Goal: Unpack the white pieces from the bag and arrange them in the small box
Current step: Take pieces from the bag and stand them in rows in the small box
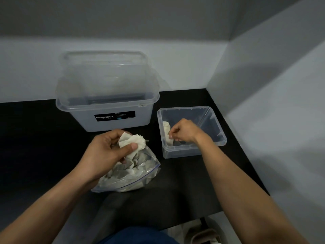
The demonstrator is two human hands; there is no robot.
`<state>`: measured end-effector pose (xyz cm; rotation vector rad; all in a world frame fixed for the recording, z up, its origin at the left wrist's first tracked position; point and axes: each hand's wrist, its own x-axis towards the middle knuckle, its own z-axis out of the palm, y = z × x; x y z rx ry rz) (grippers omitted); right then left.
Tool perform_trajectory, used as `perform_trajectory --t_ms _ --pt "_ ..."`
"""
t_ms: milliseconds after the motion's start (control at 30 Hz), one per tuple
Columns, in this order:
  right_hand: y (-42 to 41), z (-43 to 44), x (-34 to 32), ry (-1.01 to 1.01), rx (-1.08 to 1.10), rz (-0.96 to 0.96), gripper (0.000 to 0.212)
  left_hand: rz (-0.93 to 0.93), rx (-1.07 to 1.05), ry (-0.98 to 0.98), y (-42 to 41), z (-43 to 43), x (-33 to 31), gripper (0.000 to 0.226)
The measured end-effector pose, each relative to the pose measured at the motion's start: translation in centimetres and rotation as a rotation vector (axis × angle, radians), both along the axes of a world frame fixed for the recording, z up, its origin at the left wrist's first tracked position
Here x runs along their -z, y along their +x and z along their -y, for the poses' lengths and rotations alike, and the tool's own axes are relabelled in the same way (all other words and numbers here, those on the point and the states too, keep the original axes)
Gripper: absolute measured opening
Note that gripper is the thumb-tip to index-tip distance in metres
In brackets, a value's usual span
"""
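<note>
A crumpled bunch of white pieces (133, 142) is gripped in the left hand (105, 152), the fingers curled round it and the thumb pressed across its front; the bunch is held just above the open mouth of the bag (135, 178). More white pieces can be seen through the clear plastic of the bag, which lies slumped on the black table (175, 191) beneath that hand. The right hand (184, 130) is reached down into the small box (182, 153), its fingers curled in a pinch on a single white piece (166, 127) that is stood against the left wall of the box. The small box, clear and lidless, is set on the table just to the right of the bag. Behind the bag, a large box (112, 125) of clear plastic is placed, marked on its front with a dark label (114, 116) reading "Megabox". A clear lid (105, 73) is stood upright at the back of it; whether it rests in or behind the box cannot be told. The table is enclosed at the back and right by a pale wall (263, 88).
</note>
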<state>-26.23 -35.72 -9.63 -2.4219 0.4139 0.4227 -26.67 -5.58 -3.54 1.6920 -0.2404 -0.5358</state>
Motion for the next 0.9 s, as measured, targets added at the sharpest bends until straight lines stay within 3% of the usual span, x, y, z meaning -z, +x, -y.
perform_trajectory --t_ms 300,400,500,600,700,800,900 --pt "2.0 -0.7 2.7 -0.26 -0.144 -0.102 0.02 -0.164 -0.013 -0.108 -0.2 0.8 0.3 0.033" --pt "1.4 -0.2 1.4 -0.285 -0.116 -0.032 0.022 -0.188 -0.014 -0.133 -0.3 0.7 0.0 0.038" --pt "-0.5 -0.5 -1.5 -0.141 0.034 0.219 0.015 -0.183 -0.019 -0.15 -0.4 0.6 -0.2 0.04" --pt "-3.7 -3.6 -5.3 0.222 0.192 0.463 0.01 -0.151 -0.027 -0.145 -0.6 0.7 -0.5 0.041" --pt "-6.6 -7.4 -8.2 0.488 0.11 0.489 0.014 -0.154 -0.054 -0.157 -0.8 1.0 -0.6 0.044" --pt "-7.9 -9.4 -7.9 0.454 0.015 0.499 0.022 -0.141 -0.063 -0.172 -1.0 1.1 -0.4 0.046" --pt "-8.3 -10.3 -6.9 0.46 0.082 0.563 0.015 -0.156 -0.07 -0.191 -1.4 1.2 -0.3 0.042"
